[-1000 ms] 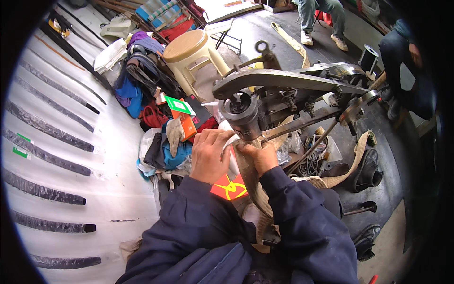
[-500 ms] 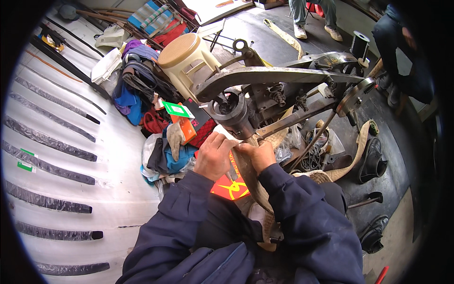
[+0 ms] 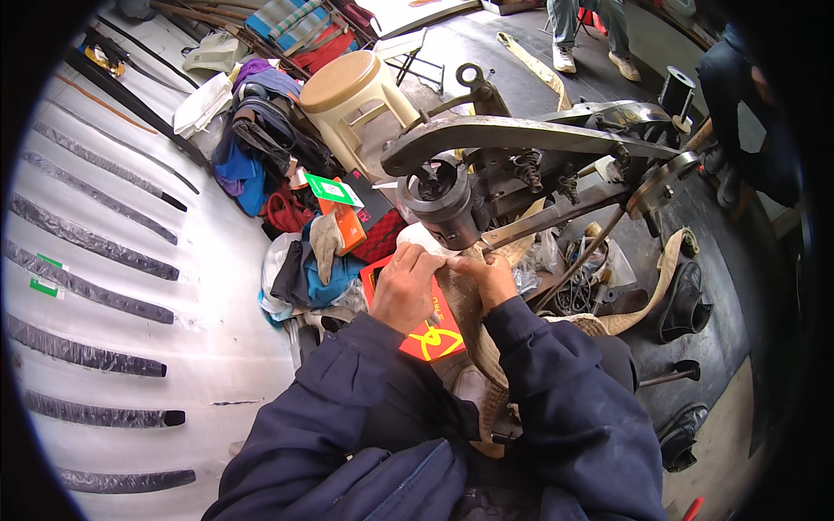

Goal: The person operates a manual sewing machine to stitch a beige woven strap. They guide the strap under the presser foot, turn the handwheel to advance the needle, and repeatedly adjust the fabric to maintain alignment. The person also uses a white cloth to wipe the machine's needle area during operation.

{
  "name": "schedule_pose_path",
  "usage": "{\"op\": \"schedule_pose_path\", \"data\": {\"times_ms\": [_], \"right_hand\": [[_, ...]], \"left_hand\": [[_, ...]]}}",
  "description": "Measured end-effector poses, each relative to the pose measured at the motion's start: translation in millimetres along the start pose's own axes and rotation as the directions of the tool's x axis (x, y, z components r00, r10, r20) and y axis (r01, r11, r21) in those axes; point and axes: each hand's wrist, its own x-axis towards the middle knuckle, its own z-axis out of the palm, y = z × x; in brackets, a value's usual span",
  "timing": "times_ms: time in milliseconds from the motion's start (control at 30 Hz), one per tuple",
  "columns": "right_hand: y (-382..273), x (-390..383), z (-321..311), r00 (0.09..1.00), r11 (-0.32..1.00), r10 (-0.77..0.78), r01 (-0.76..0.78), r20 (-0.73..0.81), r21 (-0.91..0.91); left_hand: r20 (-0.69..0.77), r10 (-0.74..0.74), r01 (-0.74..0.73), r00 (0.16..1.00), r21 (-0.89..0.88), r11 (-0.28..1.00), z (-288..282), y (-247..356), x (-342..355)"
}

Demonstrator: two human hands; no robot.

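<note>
Head view: the right hand [image 3: 488, 280] is closed around the edge of a long, worn grey-brown fabric band [image 3: 460, 302], its thumb laid across the front and the other fingers bent largely out of sight. The left hand [image 3: 405, 288] has its fingertips drawn together, almost meeting the right thumb; a pale, soft-looking white piece [image 3: 423, 236] shows just beyond them, though whether they pinch it I cannot tell.

To work well here, both hands would do best to hold the band taut and flat, pull evenly, and leave the fingertips clear of the metal overhead.

The band lies directly in the right grip, just beside the left fingertips, and hangs below both toward the lap. Close above the hands sits a dark round metal cylinder [image 3: 434, 204], fixed under a long grey steel machine arm [image 3: 530, 139].

Farther out, a red card box with yellow marks [image 3: 441, 339] lies below the left hand. Two black shoes [image 3: 682, 306] stand toward the right edge of the dark grey floor [image 3: 726, 334]. Black strips in clear film [image 3: 95, 350] lie along the left edge of a white surface [image 3: 234, 334].
</note>
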Motion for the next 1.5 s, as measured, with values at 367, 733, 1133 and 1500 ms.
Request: {"op": "schedule_pose_path", "data": {"times_ms": [367, 733, 1133, 1500], "right_hand": [[-4, -6, 14, 0.998, 0.999, -0.038, 0.04, -0.057, 0.031], [1, -3, 21, 0.991, 0.996, -0.077, 0.081, -0.109, 0.035], [5, 0, 14, 0.992, 0.996, -0.09, 0.088, -0.084, -0.023], [4, -3, 15, 0.993, 0.995, -0.096, 0.094, -0.065, -0.022]], "left_hand": [[-0.039, -0.027, 0.029, 0.999, 0.066, 0.997, 6, 8, -8], [0.389, -0.834, 0.696, 0.392, -0.718, -0.008, 2, 81, -73], [0.473, -0.78, 0.126, 0.41, -0.876, -0.465, 50, 45, -16], [0.312, -0.822, 0.213, 0.476, -0.948, -0.237, 39, 31, -12]]}}
